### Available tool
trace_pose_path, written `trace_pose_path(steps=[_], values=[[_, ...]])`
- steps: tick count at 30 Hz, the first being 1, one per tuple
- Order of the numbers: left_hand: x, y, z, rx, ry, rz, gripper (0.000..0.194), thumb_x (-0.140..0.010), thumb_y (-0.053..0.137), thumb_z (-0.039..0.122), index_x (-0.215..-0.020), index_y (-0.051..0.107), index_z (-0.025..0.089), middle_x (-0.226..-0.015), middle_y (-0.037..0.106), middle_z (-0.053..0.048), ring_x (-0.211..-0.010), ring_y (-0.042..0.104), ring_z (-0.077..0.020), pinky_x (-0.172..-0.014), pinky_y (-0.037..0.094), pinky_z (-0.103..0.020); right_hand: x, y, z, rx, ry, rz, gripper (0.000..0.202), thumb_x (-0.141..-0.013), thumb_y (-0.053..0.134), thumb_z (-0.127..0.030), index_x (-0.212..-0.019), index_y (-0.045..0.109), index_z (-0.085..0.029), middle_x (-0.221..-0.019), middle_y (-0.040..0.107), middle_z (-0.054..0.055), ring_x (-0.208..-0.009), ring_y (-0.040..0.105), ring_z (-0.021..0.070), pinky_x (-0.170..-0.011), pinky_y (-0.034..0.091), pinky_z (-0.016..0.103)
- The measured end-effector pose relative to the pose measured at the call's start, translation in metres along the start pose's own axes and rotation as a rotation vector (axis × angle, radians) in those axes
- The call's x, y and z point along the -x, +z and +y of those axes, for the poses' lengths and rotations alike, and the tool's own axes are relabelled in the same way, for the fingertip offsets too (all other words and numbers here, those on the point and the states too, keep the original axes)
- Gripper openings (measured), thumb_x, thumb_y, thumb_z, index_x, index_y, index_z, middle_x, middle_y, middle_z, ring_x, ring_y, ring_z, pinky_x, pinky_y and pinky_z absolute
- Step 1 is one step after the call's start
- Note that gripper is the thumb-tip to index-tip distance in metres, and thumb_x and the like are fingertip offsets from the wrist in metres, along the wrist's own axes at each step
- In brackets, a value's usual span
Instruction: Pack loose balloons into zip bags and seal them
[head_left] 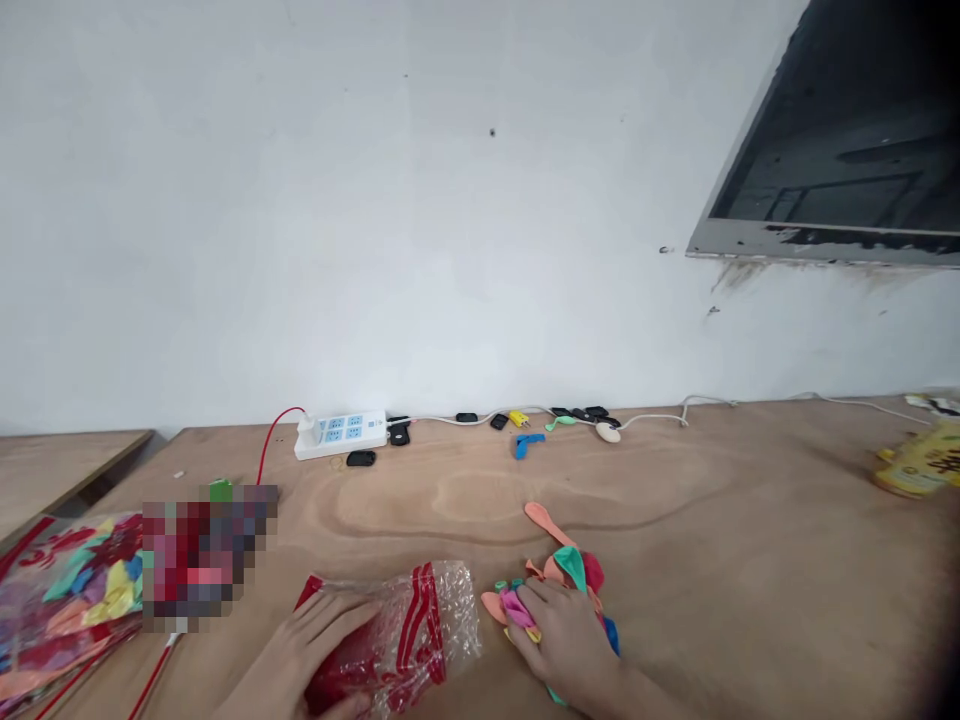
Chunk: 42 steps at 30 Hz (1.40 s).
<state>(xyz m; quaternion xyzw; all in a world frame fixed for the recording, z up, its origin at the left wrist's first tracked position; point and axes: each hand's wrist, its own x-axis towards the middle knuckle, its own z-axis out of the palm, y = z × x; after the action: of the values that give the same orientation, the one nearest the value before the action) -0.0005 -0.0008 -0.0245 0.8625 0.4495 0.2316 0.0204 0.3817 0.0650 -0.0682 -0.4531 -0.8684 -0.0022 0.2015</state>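
Note:
My left hand [311,645] holds a clear plastic bag [390,630] with red print, its fingers lying over the bag's left end and the thumb lower down. The bag's crinkled end points right, towards a small pile of balloons. My right hand [566,640] is closed over those uninflated balloons [571,566], with the fingers curled among them. Pink, orange, green, red and blue ones poke out around it. One orange balloon [549,523] sticks out beyond the pile. What lies under my right palm is hidden.
A bag of coloured balloons [67,590] lies at left, beside a pixelated patch. Along the wall are a white power strip [341,434], cables, small black items, a blue balloon [528,444] and a green balloon [561,423]. A yellow packet [919,462] is at far right.

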Motion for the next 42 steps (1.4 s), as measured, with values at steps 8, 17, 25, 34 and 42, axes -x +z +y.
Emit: trace_pose_path(steps=[8,17,25,34,42], values=[[0.016,0.018,-0.023,0.046,0.028,0.039,0.079,-0.082,0.082,0.053,-0.154,0.053,0.04,-0.141,0.072,-0.006,-0.118,0.075,-0.0322,-0.101,0.063,-0.041,-0.084,-0.057,0.071,0.054,0.256,0.081,0.034,-0.103,0.051,-0.055,-0.111,0.071,-0.028,-0.105,0.075,0.005,-0.076,0.07,0.0214,-0.067,0.047,0.032],[0.012,0.01,-0.022,0.122,0.092,-0.016,0.084,-0.084,0.085,0.051,-0.158,0.048,0.038,-0.14,0.073,-0.005,-0.117,0.075,-0.0299,-0.104,0.06,-0.036,-0.205,-0.051,0.256,0.31,0.494,0.034,0.052,-0.091,0.061,-0.022,-0.142,0.067,-0.016,-0.141,0.063,0.021,-0.118,0.064,0.0348,-0.097,0.049,0.041],[0.012,0.007,-0.005,0.196,0.017,-0.03,0.078,-0.087,0.083,0.048,-0.157,0.047,0.039,-0.142,0.071,-0.004,-0.122,0.071,-0.0299,-0.11,0.056,-0.04,-0.217,-0.014,0.27,0.342,0.471,0.043,0.031,-0.097,0.056,-0.025,-0.113,0.081,-0.016,-0.137,0.063,0.022,-0.128,0.056,0.0395,-0.106,0.043,0.051],[0.003,-0.007,0.0,0.142,0.081,0.011,0.076,-0.083,0.087,0.044,-0.151,0.054,0.036,-0.14,0.072,-0.003,-0.119,0.073,-0.0266,-0.105,0.06,-0.036,-0.219,0.005,0.228,0.05,0.197,0.001,0.028,-0.099,0.052,-0.02,-0.111,0.078,-0.019,-0.126,0.075,0.012,-0.116,0.066,0.0252,-0.105,0.048,0.036],[0.002,-0.011,0.004,0.092,0.103,0.038,0.074,-0.082,0.087,0.043,-0.149,0.056,0.036,-0.135,0.075,-0.003,-0.114,0.077,-0.0263,-0.098,0.064,-0.034,-0.179,0.0,0.187,-0.154,0.04,-0.028,0.025,-0.101,0.062,-0.04,-0.109,0.079,-0.023,-0.118,0.077,0.009,-0.11,0.068,0.0281,-0.102,0.052,0.041]])
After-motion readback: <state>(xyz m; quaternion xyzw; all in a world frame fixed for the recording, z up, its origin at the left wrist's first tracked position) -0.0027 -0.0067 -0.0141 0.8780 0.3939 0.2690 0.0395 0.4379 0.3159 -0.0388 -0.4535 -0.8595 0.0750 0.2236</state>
